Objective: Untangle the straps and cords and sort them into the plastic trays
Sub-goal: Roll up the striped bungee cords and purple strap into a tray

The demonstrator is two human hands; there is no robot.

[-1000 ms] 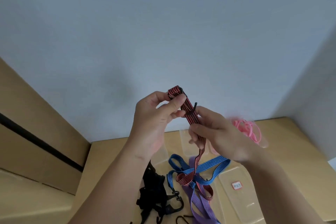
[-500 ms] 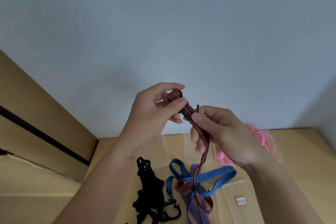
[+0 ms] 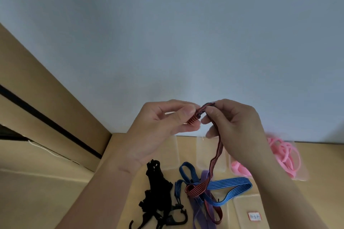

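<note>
Seen from the head camera, both hands are raised above the desk (image 3: 320, 165) in front of a plain grey wall (image 3: 167, 33). The left hand (image 3: 158, 128) pinches the folded end of the red strap (image 3: 197, 189) between thumb and forefinger, with a small black fitting showing at the fingertips. The right hand (image 3: 238, 128) is just beside it, nearly touching, its fingers curled round the same strap a little further along. From there the red strap hangs down in a loose wave to the desk, where its striped lower part lies looped across the blue strap (image 3: 230, 182) and over the purple strap (image 3: 204, 175), the three of them tangled in one heap. Left of that heap, and apart from it, lies a bundle of black straps (image 3: 156, 191) with hooks at the near end. Clear trays (image 3: 202, 148) stand along the back of the desk, one at the right holding pink cords (image 3: 281, 154). Another clear tray at the front right carries a small white label (image 3: 254, 216), its writing too small to read. Tan cardboard panels (image 3: 37, 102) stand at the left.
</note>
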